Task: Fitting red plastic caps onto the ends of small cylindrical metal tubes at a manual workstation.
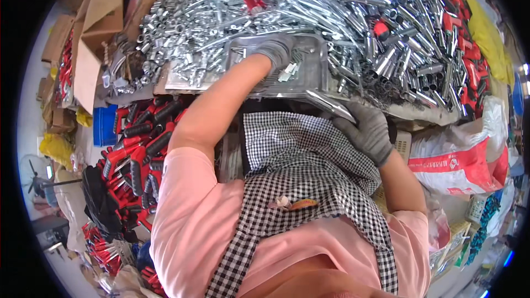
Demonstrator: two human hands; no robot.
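My left hand (275,54), in a grey glove, reaches down into a clear plastic tray (316,72). Its fingers are mostly hidden, so what they touch cannot be made out. Several small metal pieces (288,72) lie in the tray beside that hand. My right hand (369,133), also gloved in grey, is closed around one end of a long shiny metal piece (329,105). The free end of this piece points up and left, close to the tray's near edge. Its exact kind is unclear.
Beyond the tray spreads a heap of chrome tubes and small metal parts (193,27). Red-and-black handles (138,154) are piled at left, below a cardboard box (102,25). A white-and-red sack (464,160) stands at right, with more red parts (472,69) behind it.
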